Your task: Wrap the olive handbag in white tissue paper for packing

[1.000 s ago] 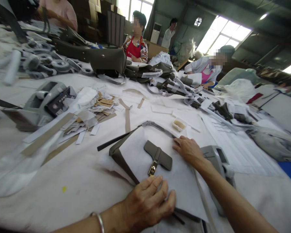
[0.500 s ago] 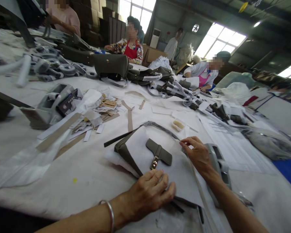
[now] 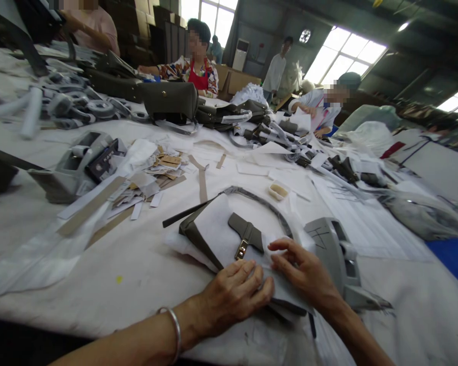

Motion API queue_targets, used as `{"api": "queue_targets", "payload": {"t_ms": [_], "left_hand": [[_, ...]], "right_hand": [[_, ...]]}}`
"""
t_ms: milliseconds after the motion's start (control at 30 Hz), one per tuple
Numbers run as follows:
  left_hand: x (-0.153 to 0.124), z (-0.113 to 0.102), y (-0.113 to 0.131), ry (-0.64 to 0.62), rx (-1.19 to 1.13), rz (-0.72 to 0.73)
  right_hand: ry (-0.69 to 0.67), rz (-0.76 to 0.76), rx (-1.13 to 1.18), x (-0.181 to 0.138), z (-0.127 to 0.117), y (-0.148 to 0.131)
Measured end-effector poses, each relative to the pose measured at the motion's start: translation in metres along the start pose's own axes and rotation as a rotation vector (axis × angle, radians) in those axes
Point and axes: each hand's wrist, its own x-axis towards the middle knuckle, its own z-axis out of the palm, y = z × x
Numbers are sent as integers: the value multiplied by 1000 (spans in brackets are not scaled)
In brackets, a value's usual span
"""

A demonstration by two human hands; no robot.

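Observation:
An olive-grey handbag lies flat on the white table, wrapped in a white tissue sheet. Its flap with a gold clasp pokes out through the sheet. A curved handle arcs behind it. My left hand, a bangle on its wrist, presses flat on the sheet's near edge, fingers stretched. My right hand rests on the sheet just right of the clasp, fingers spread and slightly curled, holding nothing I can make out.
A grey tape dispenser stands right of the bag, another at the left. Paper tags and strips litter the middle. More bags and straps pile at the back, where several people sit. A small tub sits beyond the handle.
My right hand slid from the sheet's far right edge toward me, close to the clasp and my left hand. The left hand stayed pressed in place.

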Motion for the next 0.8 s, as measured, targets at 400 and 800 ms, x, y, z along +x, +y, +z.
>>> {"api": "queue_targets", "payload": {"t_ms": [400, 800], "left_hand": [[1, 0, -1, 4, 15, 12], [0, 1, 0, 9, -3, -9]], "right_hand": [[-237, 210, -369, 48, -4, -5], [49, -60, -392, 19, -1, 5]]}}
